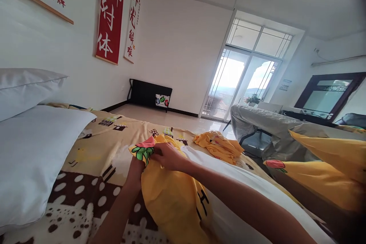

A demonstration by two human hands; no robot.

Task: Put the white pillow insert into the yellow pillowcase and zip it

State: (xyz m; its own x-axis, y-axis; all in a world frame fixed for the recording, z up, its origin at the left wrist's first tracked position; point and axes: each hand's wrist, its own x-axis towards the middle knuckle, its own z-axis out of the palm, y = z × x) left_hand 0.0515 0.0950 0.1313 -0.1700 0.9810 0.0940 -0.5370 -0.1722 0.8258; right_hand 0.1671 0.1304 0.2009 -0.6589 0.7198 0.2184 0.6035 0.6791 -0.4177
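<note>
Right hand (168, 156) grips bunched cloth of the yellow pillowcase (168, 190), situated near centre on the patterned blanket (114, 188). Left hand (137, 166) is mostly covered by the printed corner; its grip cannot be told. A white pillow (248, 178) adjoins right; whether any part sits inside the pillowcase cannot be determined. Far right, a pot (252, 104) contains a plant (253, 98).

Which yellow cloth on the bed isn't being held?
The far cloth, lying bunched up on its own; the near cloth, with black marks, is gripped by the right hand.
</note>
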